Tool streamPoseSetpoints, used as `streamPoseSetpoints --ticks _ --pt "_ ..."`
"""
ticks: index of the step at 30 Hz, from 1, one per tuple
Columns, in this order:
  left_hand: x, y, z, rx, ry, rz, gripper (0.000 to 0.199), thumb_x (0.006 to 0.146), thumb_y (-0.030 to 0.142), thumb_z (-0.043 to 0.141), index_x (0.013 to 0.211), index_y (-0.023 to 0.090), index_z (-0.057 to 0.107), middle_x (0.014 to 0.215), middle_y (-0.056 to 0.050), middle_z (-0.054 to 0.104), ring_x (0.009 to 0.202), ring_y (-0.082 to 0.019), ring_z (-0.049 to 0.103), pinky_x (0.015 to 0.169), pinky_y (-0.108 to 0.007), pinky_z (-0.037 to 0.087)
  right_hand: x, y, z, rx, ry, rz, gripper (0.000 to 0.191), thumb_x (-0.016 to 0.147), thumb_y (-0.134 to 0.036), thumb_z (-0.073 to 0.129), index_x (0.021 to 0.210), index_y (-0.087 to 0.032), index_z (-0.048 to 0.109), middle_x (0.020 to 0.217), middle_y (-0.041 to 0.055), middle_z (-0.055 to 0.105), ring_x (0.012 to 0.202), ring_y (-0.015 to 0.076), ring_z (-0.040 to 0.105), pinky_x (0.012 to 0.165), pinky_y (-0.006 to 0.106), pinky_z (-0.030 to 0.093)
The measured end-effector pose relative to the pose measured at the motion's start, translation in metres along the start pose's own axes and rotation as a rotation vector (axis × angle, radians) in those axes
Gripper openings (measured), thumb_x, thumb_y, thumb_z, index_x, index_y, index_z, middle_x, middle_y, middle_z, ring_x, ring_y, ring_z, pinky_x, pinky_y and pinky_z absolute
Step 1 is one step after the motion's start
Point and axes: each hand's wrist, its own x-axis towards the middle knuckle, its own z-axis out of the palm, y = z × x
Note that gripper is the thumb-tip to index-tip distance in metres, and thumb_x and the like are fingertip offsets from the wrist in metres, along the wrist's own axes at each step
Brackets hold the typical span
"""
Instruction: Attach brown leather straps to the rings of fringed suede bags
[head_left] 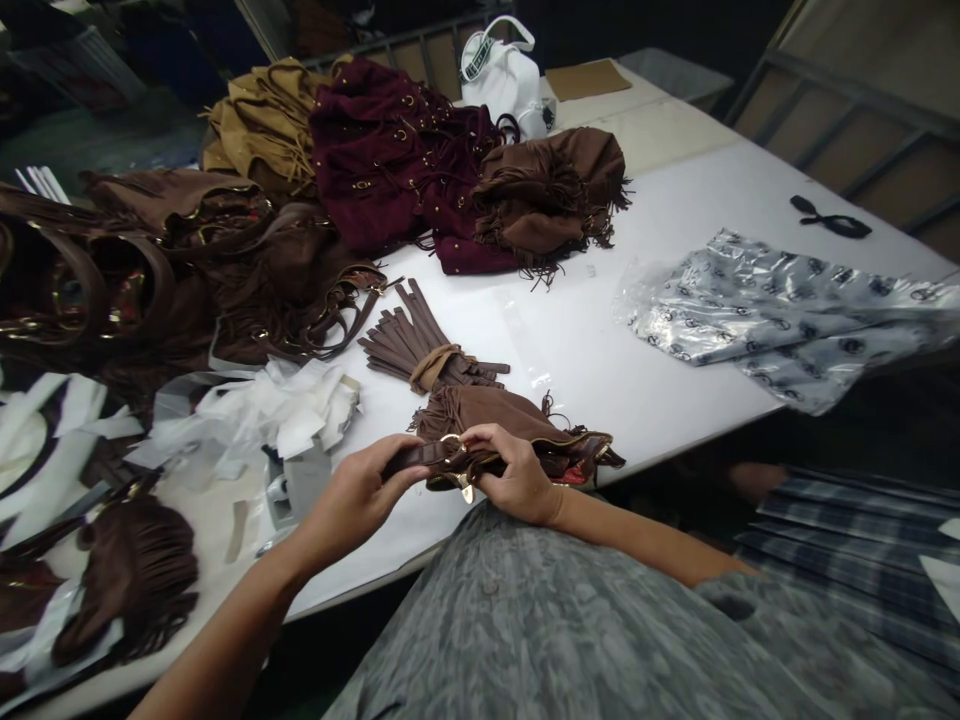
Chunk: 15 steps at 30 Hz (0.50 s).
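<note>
A brown fringed handbag [495,412] lies at the table's near edge, its zipped opening turned toward me and a bit of red lining showing. Pinched in my left hand [367,490] is the bag's brown strap [409,458], close to a gold ring [451,440]. My right hand [517,480] is closed on the bag's edge beside that ring, with a gold metal piece [468,490] hanging below the fingers. Just beyond the bag rests a bundle of brown leather strips [412,335], tied round with a tan band [435,368].
Brown bags [255,260] pile up on the left, with tan [262,120] and maroon bags [397,150] behind. Crumpled white paper [255,415] lies at left. Patterned plastic packaging [780,310] overhangs the right edge. A white bag [510,85] stands at the back; another person's plaid clothing [832,560] shows lower right.
</note>
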Motion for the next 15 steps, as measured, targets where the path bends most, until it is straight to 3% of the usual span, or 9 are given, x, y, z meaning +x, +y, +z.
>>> streamPoseSetpoints --ticks 3,5,9,12,15 --pt "-0.001 0.008 0.000 -0.173 -0.019 -0.084 0.028 0.090 0.043 0.054 0.103 0.019 0.061 0.088 -0.003 0.068 0.079 -0.019 0.063 0.070 -0.028 0.048 0.001 -0.002 0.001 0.151 -0.024 0.130 0.044 0.075 -0.015 0.068 0.116 -0.019 0.053 0.100 0.0034 0.070 0.089 0.0158 0.069 0.081 0.027 0.055" --pt "-0.001 0.013 0.003 -0.224 0.001 -0.127 0.026 0.088 0.042 0.056 0.097 0.018 0.063 0.082 -0.002 0.067 0.075 -0.018 0.061 0.068 -0.027 0.047 0.004 -0.002 0.001 0.079 -0.016 0.137 0.044 0.072 -0.020 0.074 0.113 -0.018 0.057 0.099 0.0043 0.070 0.091 0.0173 0.068 0.083 0.029 0.054" --pt "0.000 0.015 0.004 -0.343 -0.011 -0.227 0.026 0.081 0.043 0.064 0.087 0.018 0.065 0.072 0.000 0.062 0.066 -0.016 0.056 0.059 -0.025 0.045 0.006 0.001 0.001 -0.169 -0.049 0.045 0.032 0.073 -0.016 0.073 0.105 -0.017 0.066 0.093 0.0058 0.070 0.085 0.0189 0.064 0.080 0.032 0.052" --pt "0.002 0.012 -0.003 -0.422 -0.086 -0.300 0.028 0.075 0.045 0.070 0.081 0.017 0.066 0.070 0.000 0.063 0.064 -0.018 0.058 0.055 -0.026 0.046 0.006 0.005 0.001 -0.191 -0.082 -0.059 0.031 0.079 -0.015 0.067 0.110 -0.017 0.066 0.093 0.0063 0.071 0.081 0.0176 0.063 0.078 0.030 0.051" --pt "0.005 0.007 -0.013 -0.314 -0.142 -0.250 0.023 0.074 0.040 0.072 0.079 0.018 0.070 0.072 -0.002 0.068 0.068 -0.020 0.061 0.060 -0.028 0.047 0.006 0.007 0.002 -0.155 -0.171 -0.119 0.037 0.082 -0.018 0.064 0.119 -0.016 0.063 0.096 0.0070 0.071 0.082 0.0171 0.062 0.080 0.030 0.051"
